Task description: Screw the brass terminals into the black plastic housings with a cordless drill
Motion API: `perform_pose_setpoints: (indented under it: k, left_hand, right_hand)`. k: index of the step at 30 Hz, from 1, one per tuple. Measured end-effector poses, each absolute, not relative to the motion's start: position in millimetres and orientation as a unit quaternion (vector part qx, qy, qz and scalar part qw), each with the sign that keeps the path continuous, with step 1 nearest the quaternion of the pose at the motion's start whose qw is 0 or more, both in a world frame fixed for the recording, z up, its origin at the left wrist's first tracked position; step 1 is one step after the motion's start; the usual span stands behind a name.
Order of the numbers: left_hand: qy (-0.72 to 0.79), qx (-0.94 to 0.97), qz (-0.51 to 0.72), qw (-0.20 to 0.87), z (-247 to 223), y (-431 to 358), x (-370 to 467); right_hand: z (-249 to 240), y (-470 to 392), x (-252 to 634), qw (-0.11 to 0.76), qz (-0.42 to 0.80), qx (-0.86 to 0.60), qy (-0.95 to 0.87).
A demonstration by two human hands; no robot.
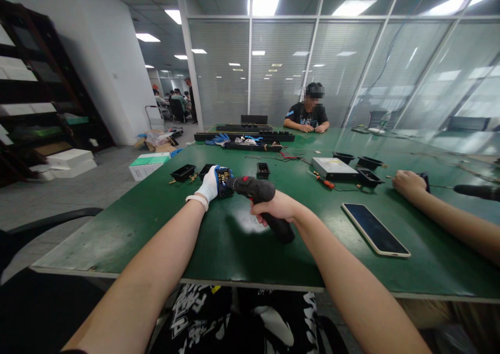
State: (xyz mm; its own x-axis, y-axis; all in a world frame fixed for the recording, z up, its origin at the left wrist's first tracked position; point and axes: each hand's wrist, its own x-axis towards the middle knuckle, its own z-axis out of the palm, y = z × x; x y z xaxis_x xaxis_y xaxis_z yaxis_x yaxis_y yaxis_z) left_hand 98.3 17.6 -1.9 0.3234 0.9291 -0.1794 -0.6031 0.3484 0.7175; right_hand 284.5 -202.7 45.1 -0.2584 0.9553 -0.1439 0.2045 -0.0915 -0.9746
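Wearing a white and blue glove, my left hand (pixel 210 184) grips a small black box (pixel 225 189) with brass-coloured parts inside. My bare right hand (pixel 273 206) is wrapped round the handle of a black cordless drill (pixel 253 187) with a red mark. The drill points left, its front end at the box; whether the bit touches a part is too small to tell. Just behind my left hand sits a black tray (pixel 205 172), partly covered by the glove. Another black tray (pixel 183 173) lies further left, and a small black box (pixel 263 171) stands beyond the drill.
On the green table (pixel 156 208) are a phone (pixel 375 230), a silver device (pixel 334 168), an orange screwdriver (pixel 327 183) and black strips (pixel 250 136). At right, another person's hand (pixel 409 183) holds a dark part near a drill (pixel 476 191). A person (pixel 308 112) sits opposite.
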Motion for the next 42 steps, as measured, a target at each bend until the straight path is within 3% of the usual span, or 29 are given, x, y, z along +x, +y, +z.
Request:
perform_pose_setpoints:
  k: [42]
  left_hand:
    - [0.306, 0.284, 0.512, 0.751, -16.0, 34.5, 99.0]
  right_hand:
    - [41.7, -201.2, 285.3, 0.354, 0.542, -0.496, -0.579]
